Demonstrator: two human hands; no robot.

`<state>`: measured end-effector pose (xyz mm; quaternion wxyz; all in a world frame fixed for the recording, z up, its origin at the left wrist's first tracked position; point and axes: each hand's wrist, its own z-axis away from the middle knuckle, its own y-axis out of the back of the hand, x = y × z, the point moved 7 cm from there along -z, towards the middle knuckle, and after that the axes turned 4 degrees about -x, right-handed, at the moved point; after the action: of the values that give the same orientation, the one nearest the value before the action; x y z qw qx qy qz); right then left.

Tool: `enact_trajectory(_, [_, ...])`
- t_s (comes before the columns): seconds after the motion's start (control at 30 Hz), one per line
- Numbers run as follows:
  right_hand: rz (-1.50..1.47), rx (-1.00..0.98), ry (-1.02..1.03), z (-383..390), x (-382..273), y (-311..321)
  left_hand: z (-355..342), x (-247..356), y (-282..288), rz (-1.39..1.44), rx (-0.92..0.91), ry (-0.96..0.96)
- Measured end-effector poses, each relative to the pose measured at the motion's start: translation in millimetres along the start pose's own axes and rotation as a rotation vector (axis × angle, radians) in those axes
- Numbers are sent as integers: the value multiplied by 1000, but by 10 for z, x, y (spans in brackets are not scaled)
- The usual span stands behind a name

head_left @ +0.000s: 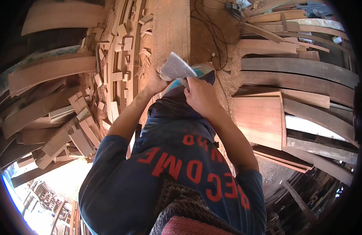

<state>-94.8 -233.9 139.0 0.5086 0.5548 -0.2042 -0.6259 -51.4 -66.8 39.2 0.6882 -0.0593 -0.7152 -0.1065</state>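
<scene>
Held a grey sheet of sandpaper (pixel 176 67) up in front of the chest, between both hands. Left hand (pixel 156 81) closed on the sheet's lower left edge, fingers curled under it and mostly hidden behind the paper, thumb side pressed against the near corner. Right hand (pixel 200 96) closed too, fingers (pixel 190 84) bent over and pinched on the sheet's lower right corner, knuckles turned toward the camera. Sheet rose up and away from both sets of fingers, its free pointed corner standing above the left fingertips, slightly creased through the middle. Just behind the right fingers, and touching the sheet's far edge, showed a teal and blue rounded object (pixel 200 71), kind not clear. Below the fingers hung the dark blue shirt with red lettering (pixel 181 156), both forearms reaching up out of its sleeves. Left of the left fingers, well apart, lay a scatter of small wood offcuts (pixel 118 51) across long planks. Right of the right fingers, near the forearm, stood a pale tapered wooden panel (pixel 261 117), with curved dark boards (pixel 298 74) stacked beyond it. Above the fingers ran black cables (pixel 212 27) over a sawdust-covered floor (pixel 169 23).
</scene>
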Motion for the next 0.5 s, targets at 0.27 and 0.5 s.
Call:
enact_trajectory(0.27, [-267,120,-209,462,589,267,-248,-154,6,13,-19,159])
enact_trajectory(0.5, [-455,482,-51,761,152,1285,-283,-40,-366,-4,-96,188])
